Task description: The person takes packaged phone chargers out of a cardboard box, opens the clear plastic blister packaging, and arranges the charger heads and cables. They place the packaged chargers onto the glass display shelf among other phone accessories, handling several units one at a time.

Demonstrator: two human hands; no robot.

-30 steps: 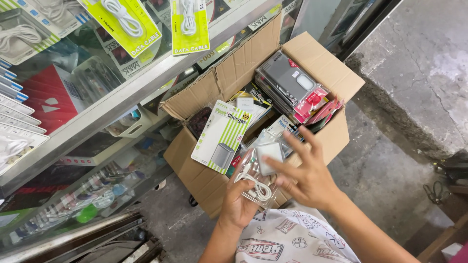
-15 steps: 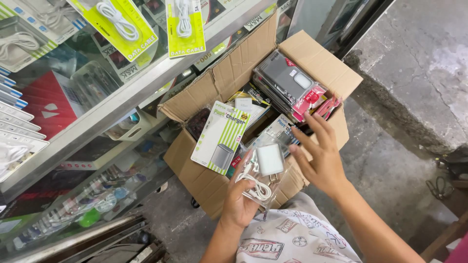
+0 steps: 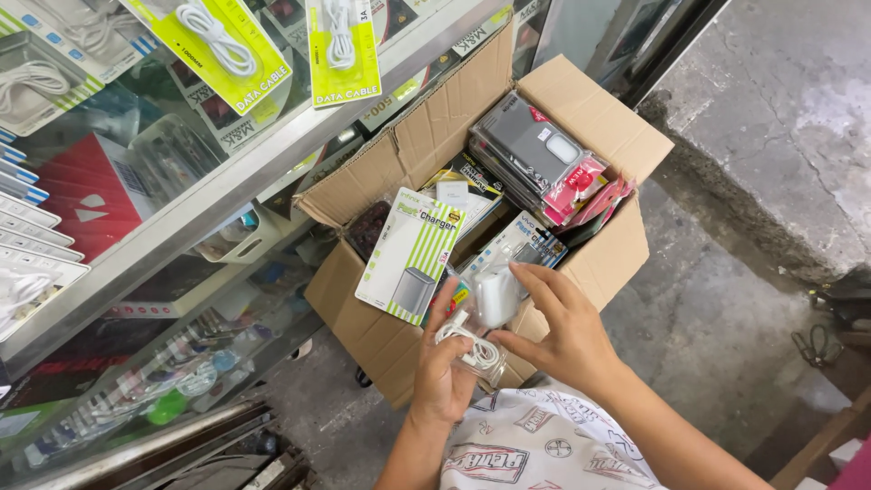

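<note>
While a clear packet with a white charger block (image 3: 497, 297) and a coiled white cable (image 3: 472, 343) is held above the near edge of the cardboard box (image 3: 363, 318), the work appears to be in its middle stage: one packet has been lifted out, and most of the stock is judged to lie unsorted inside. The left hand (image 3: 443, 372) is closed around the lower part of the packet, at the cable. The right hand (image 3: 562, 331) is half open, its thumb and fingers pinched on the packet's upper side beside the charger block.

Just beside the hands, one white box with green stripes (image 3: 410, 259) is seen leaning upright in the cardboard box. Further in, a stack of dark grey flat packs (image 3: 531, 150) is seen, perhaps three or four; the exact number cannot be told from the edges. Pink-and-red packets (image 3: 590, 186) are tucked at its side, at least two. One small white card (image 3: 452, 192) and a blue-printed clear packet (image 3: 522, 240) are also counted.

Beyond the cardboard box, a glass display case (image 3: 181, 218) is seen on the left, with two yellow-green cable packs (image 3: 340, 45) hung along its top edge and several white cable packs further left. Bare concrete floor (image 3: 780, 136) is seen on the right.
</note>
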